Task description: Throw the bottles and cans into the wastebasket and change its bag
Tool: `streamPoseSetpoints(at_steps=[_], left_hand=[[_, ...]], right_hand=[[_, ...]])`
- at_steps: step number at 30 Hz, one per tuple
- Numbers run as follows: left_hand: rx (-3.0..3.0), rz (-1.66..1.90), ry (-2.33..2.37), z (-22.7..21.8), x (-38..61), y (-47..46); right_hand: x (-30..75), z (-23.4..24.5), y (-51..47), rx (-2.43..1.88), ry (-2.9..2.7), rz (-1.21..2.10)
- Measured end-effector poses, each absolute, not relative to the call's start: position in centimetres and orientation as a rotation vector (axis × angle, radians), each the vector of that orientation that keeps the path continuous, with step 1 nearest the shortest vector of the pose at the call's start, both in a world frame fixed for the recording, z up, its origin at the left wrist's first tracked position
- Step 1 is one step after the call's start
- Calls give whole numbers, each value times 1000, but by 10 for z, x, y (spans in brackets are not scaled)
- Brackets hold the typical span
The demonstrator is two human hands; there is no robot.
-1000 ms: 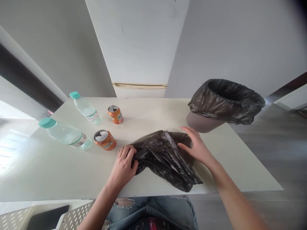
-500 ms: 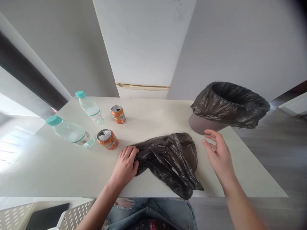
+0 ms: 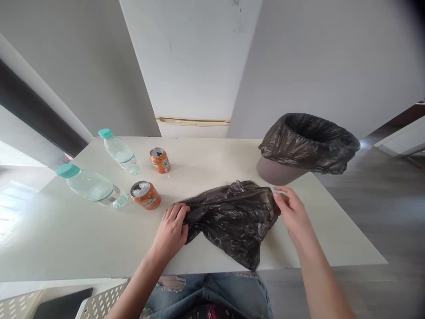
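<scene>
A black plastic garbage bag [image 3: 229, 221] lies crumpled across the white table, with one corner at the front edge. My left hand [image 3: 172, 223] is closed on the bag's bunched left end. At the opposite end, my right hand [image 3: 292, 208] pinches the bag's edge between thumb and fingers. Left of my left hand stand an orange soda can [image 3: 146, 196] and a second orange can [image 3: 160, 160], both with opened tops. Two clear bottles with teal caps, a nearer bottle [image 3: 94, 186] and a farther bottle [image 3: 120, 153], stand beyond the cans.
A brownish trash bin [image 3: 277, 172] lined with a black bag [image 3: 308, 141] stands at the table's back right. Behind the white table [image 3: 99, 239] is a white refrigerator [image 3: 192, 57]. A white perforated basket [image 3: 102, 301] sits below the front left edge.
My right hand has moved left and taken hold of the bag's right edge. The bag's right side has shifted and spread. My left hand keeps its grip, and the view has shifted slightly.
</scene>
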State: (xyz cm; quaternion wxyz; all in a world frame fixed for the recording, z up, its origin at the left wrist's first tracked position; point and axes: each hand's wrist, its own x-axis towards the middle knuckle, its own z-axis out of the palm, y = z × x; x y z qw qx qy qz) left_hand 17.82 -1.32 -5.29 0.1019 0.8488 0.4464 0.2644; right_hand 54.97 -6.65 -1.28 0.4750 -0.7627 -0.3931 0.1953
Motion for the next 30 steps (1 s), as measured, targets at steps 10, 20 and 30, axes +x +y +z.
streamPoseSetpoints(at_steps=[10,20,30], left_hand=[[2686,555,1262,-30,183,-40],[2772,473,1251,-44,145,-28],[2630,499,1581,-33,168,-46]], right_hand=[[416,26,-98,-1277,-2575,33],[519,5,-60,-1556,-2634,54],[459,15,-83,-1486,-2696,85]])
